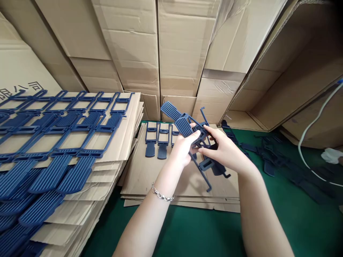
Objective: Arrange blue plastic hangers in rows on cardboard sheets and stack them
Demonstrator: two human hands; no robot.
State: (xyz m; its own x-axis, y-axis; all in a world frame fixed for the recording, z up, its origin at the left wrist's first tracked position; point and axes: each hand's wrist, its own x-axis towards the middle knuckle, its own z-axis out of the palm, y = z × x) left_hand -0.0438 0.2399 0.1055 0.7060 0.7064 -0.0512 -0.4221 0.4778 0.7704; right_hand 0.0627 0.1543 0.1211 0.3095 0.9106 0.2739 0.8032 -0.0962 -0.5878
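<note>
Both hands hold a small bunch of dark blue plastic frames (183, 125) with ribbed paddle ends, above a cardboard sheet (139, 178). My left hand (184, 144) is closed around the bunch, its thumb on top. My right hand (221, 144) grips the bunch from the right with thumb and fingers. The pieces cross each other at different angles, and hooked arms stick out below and above. Behind my left hand, several like pieces (162, 151) lie in a row on the sheet, partly hidden by the hands.
At the left, a tall stack of cardboard sheets (115, 157) bears rows of blue frames (77, 175). More dark pieces (269, 167) lie loose on the green surface (270, 228) at the right, near a white cable (301, 153). Cardboard boxes (182, 46) stand behind.
</note>
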